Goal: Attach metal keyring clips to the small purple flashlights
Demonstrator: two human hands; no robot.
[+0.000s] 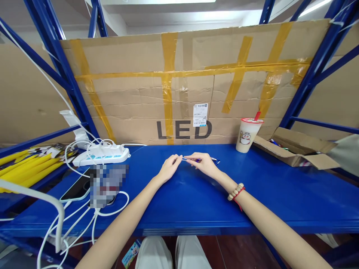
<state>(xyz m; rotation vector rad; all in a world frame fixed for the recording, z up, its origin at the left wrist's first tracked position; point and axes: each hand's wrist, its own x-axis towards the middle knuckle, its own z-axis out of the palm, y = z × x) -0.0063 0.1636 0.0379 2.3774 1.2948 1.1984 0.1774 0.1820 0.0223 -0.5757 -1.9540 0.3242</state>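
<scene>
My left hand [170, 166] is above the middle of the blue shelf top, with its thumb and fingers pinched together. Just to its right, my right hand [204, 163] is pinched too, wearing a beaded bracelet on the wrist. Between the two sets of fingertips runs a thin whitish rod [184, 159], gripped at both ends; its exact kind is too small to make out. Partly hidden behind my right hand lies a small dark blue item with shiny parts [215, 161], and I cannot tell whether that hand touches it.
A drink cup [246, 136] with a red straw stands at the back right, beside an opened cardboard box [294, 149]. On the left are a white power strip [102, 157], a phone [78, 186], tangled cables and yellow rods [36, 168]. A large cardboard panel [134, 104] closes off the back.
</scene>
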